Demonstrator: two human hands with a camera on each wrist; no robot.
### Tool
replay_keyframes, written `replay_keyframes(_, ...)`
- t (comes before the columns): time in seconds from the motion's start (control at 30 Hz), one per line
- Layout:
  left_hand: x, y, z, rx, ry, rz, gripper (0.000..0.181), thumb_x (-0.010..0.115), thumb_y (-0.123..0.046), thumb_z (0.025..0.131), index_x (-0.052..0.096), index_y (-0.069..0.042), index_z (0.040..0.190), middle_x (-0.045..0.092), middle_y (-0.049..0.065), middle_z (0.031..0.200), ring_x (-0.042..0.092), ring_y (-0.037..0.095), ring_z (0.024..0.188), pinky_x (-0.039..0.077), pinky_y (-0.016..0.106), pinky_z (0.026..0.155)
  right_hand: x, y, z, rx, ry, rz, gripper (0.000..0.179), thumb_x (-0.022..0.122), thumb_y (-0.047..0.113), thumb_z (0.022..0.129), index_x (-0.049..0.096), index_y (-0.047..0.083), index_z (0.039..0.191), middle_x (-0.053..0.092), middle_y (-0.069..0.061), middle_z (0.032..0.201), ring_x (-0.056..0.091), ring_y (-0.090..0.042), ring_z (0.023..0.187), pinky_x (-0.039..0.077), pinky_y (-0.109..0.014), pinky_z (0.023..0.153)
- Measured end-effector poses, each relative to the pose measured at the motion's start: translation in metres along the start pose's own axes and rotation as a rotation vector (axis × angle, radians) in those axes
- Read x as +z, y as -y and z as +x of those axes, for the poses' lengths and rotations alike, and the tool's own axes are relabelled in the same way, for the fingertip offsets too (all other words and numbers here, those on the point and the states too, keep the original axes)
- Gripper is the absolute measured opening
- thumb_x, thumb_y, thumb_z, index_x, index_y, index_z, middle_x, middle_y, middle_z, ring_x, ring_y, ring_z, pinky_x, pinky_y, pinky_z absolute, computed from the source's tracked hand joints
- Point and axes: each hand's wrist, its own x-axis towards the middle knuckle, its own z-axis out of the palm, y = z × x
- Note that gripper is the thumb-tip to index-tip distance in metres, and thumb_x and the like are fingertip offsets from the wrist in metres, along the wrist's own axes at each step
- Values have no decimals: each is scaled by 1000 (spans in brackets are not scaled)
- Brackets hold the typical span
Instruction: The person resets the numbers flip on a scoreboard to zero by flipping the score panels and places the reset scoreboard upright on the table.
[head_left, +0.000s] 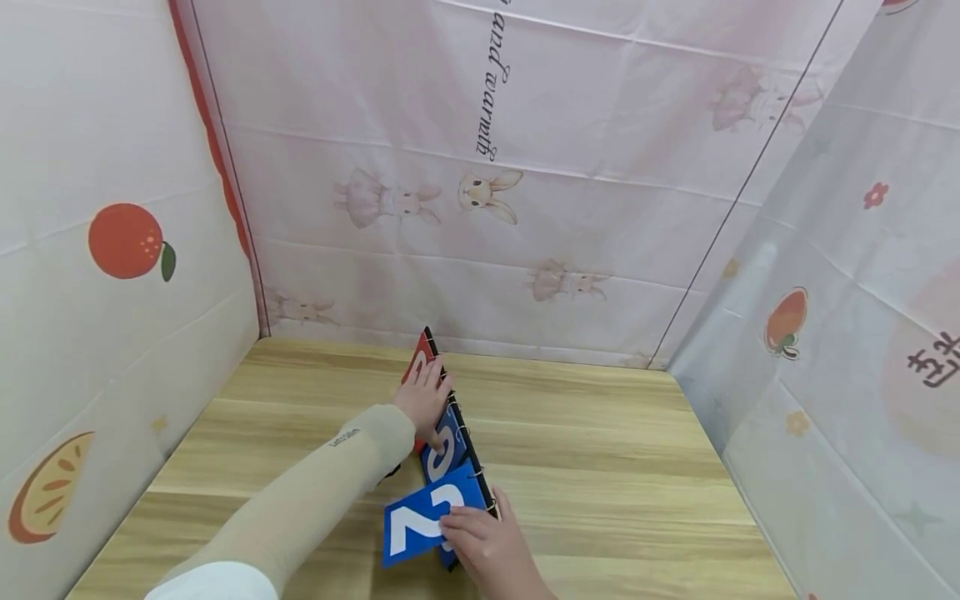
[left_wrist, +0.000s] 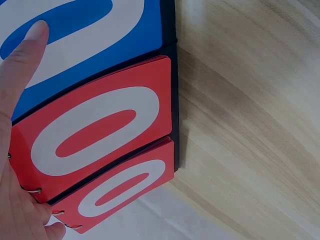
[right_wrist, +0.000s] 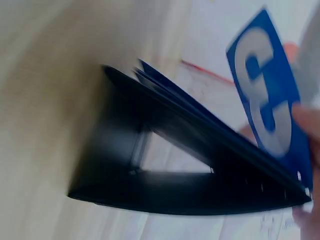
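Observation:
A tabletop flip scoreboard (head_left: 461,421) with a black stand and ring-bound number cards stands tilted like a tent. My left hand (head_left: 423,403) holds its ringed upper edge, the thumb lying on a large blue 0 card (left_wrist: 75,37). Beside it, two red 0 cards (left_wrist: 120,131) hang toward the far end. At the near end my right hand (head_left: 491,543) pinches a blue number card (head_left: 411,527) that is lifted away from the board. A white 2 shows on this card in the head view, a white 3 on its other face in the right wrist view.
The scoreboard stands on a wood-grain table (head_left: 600,467). Printed fabric walls rise behind and on both sides: a pink back sheet (head_left: 600,208) with rabbits, a left sheet (head_left: 60,333) with fruit, and a right sheet (head_left: 847,350).

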Motion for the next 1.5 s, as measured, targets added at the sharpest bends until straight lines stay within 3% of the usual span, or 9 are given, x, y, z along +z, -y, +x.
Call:
replay_keyframes(0.2, -3, 1, -1, -5, 22, 7, 120, 72, -72, 55, 25, -8, 145, 10, 24, 152, 15, 37, 138, 18, 47, 108, 10, 4, -5, 39, 11, -82, 26, 78, 16, 75, 73, 18, 101, 67, 11, 104, 55, -6, 106, 37, -64, 87)
replay_keyframes(0.47, -4, 1, -2, -1, 24, -8, 121, 73, -71, 55, 24, -7, 146, 7, 23, 152, 14, 36, 138, 18, 47, 108, 21, -1, -14, -70, -60, -73, 8, 70, 24, 82, 72, 23, 89, 67, 16, 95, 53, -8, 109, 32, -62, 91)
replay_keyframes(0.53, -5, 2, -1, 9, 22, -7, 122, 73, -71, 55, 23, -7, 146, 7, 24, 152, 14, 37, 138, 18, 48, 108, 21, -3, -17, -79, -158, -14, 9, 63, 25, 88, 71, 22, 90, 67, 16, 92, 56, -6, 103, 26, -55, 99)
replay_keyframes(0.63, -5, 4, 1, 21, 5, 0, 124, 73, -72, 54, 23, -6, 146, 7, 25, 152, 14, 38, 138, 18, 49, 108, 22, -10, -17, -62, -456, 90, 12, 57, 13, 90, 69, 13, 88, 67, 6, 87, 62, -10, 87, 22, -44, 104)
replay_keyframes(0.77, -4, 7, 3, 13, -7, 36, 124, 72, -74, 54, 22, -6, 146, 7, 24, 152, 14, 37, 138, 20, 47, 108, 22, -20, -16, 290, -695, 365, 14, 55, -5, 86, 64, 2, 95, 63, -4, 91, 59, -16, 86, 31, -26, 100)
replay_keyframes(0.87, -3, 8, 2, 17, 10, 28, 124, 72, -73, 54, 22, -7, 146, 6, 24, 152, 13, 37, 138, 20, 47, 108, 21, -23, -17, 713, -612, 673, 19, 51, 3, 94, 59, 4, 111, 61, -3, 104, 56, -13, 100, 37, -18, 93)
replay_keyframes(0.97, -3, 6, 0, 19, 23, 8, 125, 72, -73, 54, 22, -6, 146, 6, 25, 152, 14, 37, 138, 19, 48, 108, 22, -27, -19, 917, -393, 893, 34, 43, 22, 100, 51, 0, 124, 57, -12, 119, 52, -23, 113, 42, -30, 94)
replay_keyframes(1.17, 2, 6, 2, 22, -6, 15, 125, 72, -74, 53, 23, -6, 146, 7, 25, 152, 15, 37, 138, 19, 48, 108, 25, -33, -25, 890, 21, 1036, 59, 27, 36, 103, 31, -12, 138, 34, -32, 138, 33, -47, 126, 31, -57, 98)
replay_keyframes(1.5, 6, 7, 4, 23, -29, -7, 125, 74, -72, 52, 23, -6, 145, 9, 25, 151, 14, 36, 138, 18, 48, 108, 27, -36, -26, 921, 151, 1097, 65, 20, 45, 101, 32, -4, 142, 31, -26, 144, 26, -45, 131, 24, -60, 101)
